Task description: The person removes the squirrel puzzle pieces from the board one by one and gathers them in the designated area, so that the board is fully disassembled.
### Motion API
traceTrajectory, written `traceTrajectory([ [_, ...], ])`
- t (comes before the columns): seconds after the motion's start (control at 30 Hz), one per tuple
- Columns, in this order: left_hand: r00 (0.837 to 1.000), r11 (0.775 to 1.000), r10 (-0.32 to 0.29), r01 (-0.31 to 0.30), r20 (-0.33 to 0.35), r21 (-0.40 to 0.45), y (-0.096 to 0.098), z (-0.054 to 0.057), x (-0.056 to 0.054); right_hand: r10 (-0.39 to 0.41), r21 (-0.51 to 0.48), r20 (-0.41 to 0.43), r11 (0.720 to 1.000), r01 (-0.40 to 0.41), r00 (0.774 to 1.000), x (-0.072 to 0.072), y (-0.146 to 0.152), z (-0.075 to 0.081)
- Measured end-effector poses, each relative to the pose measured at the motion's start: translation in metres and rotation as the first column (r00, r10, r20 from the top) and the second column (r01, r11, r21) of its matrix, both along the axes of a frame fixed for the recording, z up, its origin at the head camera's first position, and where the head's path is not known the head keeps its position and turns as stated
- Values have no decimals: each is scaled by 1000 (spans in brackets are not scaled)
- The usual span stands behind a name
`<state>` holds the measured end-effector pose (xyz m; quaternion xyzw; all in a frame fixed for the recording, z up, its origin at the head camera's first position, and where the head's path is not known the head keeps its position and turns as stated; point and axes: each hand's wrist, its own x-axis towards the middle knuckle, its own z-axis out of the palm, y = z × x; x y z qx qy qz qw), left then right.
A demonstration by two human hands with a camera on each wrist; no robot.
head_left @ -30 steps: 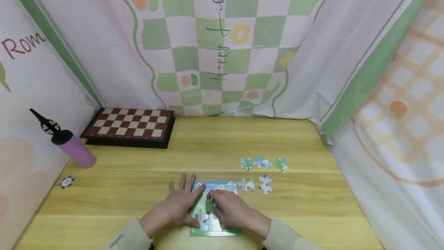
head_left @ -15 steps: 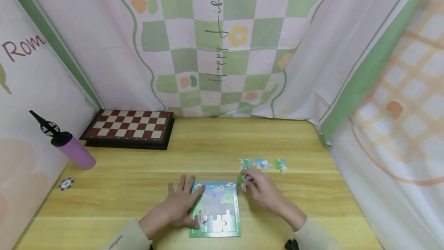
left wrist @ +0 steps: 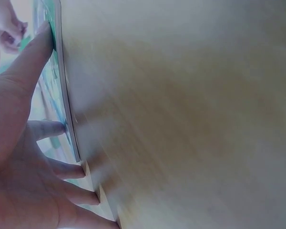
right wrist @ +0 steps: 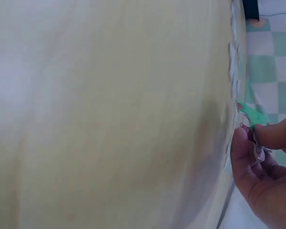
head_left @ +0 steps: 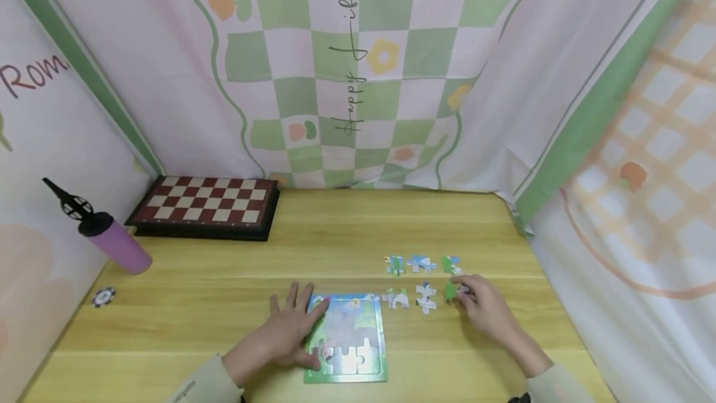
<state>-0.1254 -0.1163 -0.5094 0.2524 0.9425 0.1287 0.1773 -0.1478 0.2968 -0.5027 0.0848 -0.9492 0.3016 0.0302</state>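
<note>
My left hand [head_left: 288, 331] rests spread on the left side of a puzzle board [head_left: 363, 334], thumb and index finger on its frame, the other fingers on the table. A few pieces are fitted along the board's lower rows. To the right, my right hand [head_left: 483, 303] pinches a green puzzle piece [right wrist: 253, 117] between thumb and fingers, close over the table. Left of that hand lie a forked loose piece [head_left: 426, 298] and a pale one [head_left: 398, 298] beside the board. Behind them are a green-blue piece [head_left: 394, 265], a blue one [head_left: 421, 263] and a green one [head_left: 450, 264].
A folded chessboard [head_left: 204, 204] sits at the back left of the wooden table [head_left: 335, 235]. Near the left edge are a purple hand pump [head_left: 120, 245] with a black nozzle and a poker chip [head_left: 104, 296]. Printed curtains [head_left: 386, 111] border the table.
My right hand has carried the green puzzle piece from over the board, past the loose pieces, to their right. My left hand has stayed on the board.
</note>
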Motion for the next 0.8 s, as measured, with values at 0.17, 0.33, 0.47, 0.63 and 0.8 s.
traceTrajectory([
  [0.17,1000,1000,-3,3,-13,3,-2,-1,0,-3,39,86,999,0,996,-2,6,-6],
  [0.33,1000,1000,-3,3,-13,1,-2,-2,0,7,118,78,993,-16,997,-3,5,-8],
  [0.47,1000,1000,10,-10,0,0,0,-1,2,24,177,40,984,-31,999,-3,3,-11],
  [0.63,1000,1000,12,-12,2,2,3,0,3,34,194,-31,981,-28,999,-2,0,-14],
  [0.8,999,1000,-23,24,-35,20,4,0,3,9,141,-137,990,11,991,-2,-8,-11],
])
